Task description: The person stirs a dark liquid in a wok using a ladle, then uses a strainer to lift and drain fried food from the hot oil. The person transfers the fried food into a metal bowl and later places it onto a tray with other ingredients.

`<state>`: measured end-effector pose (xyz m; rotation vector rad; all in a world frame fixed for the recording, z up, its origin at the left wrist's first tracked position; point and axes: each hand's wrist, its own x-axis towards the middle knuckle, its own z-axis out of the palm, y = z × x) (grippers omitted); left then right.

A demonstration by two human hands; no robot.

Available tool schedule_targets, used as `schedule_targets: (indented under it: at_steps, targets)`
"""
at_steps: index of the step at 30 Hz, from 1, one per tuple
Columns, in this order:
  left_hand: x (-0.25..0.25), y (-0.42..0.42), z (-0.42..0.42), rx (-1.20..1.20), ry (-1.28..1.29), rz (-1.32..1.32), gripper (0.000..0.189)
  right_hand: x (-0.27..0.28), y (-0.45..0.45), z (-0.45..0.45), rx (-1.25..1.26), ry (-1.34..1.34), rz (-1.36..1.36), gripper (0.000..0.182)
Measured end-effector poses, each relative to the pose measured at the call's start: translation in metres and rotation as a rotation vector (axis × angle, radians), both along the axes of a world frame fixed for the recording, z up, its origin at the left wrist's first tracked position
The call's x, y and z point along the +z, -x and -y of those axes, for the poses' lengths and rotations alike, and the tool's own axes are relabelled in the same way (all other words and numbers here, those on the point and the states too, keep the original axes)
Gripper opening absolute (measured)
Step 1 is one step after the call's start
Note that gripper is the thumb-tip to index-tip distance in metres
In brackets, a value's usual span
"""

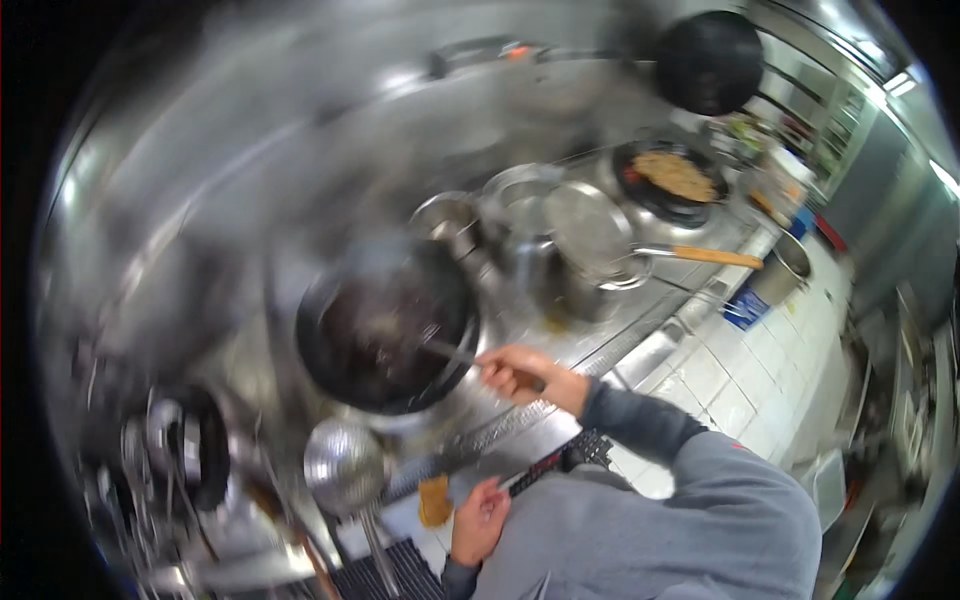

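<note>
My right hand (521, 373) is closed around the handle of a metal utensil (448, 350), whose far end reaches into a large black wok (311, 337). Dark, steaming contents (379, 322) fill the middle of the wok; blur hides what they are and the shape of the utensil's tip. Low at my waist, my left hand (480, 523) hangs by the stove's front edge with its fingers loosely curled. No object shows in it. To its left are an orange-brown cloth or sponge (435, 501) and a perforated metal ladle (345, 466).
Metal pots (446, 217) stand beyond the wok, with a wooden-handled strainer (589, 225) over one. A second wok (667, 180) holds light brown food. Another dark wok (709, 64) is at the upper right. Metal utensils (176, 450) crowd the lower left.
</note>
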<state>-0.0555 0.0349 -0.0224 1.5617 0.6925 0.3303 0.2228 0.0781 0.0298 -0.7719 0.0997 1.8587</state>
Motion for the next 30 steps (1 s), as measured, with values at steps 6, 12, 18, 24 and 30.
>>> schedule_targets:
  at_steps: [6,12,18,24,30]
  targets:
    - [0.003,-0.01,-0.001,-0.058,0.019,0.041,0.038,0.088,-0.004,0.013,-0.05,-0.011,0.284,0.012]
    - [-0.009,-0.009,-0.001,-0.01,0.037,0.078,0.038,0.127,-0.035,-0.011,0.147,-0.008,0.867,0.026]
    - [-0.035,-0.008,-0.012,0.143,-0.227,0.003,0.044,0.182,-0.032,-0.002,0.107,-0.292,1.705,0.056]
    - [-0.081,0.031,-0.053,0.607,-0.902,-0.662,0.069,0.15,-0.018,0.011,-0.089,-0.287,2.112,0.052]
    - [-0.161,0.053,-0.061,0.452,-0.857,-0.726,0.057,0.038,-0.019,-0.004,0.117,-0.186,2.043,0.054]
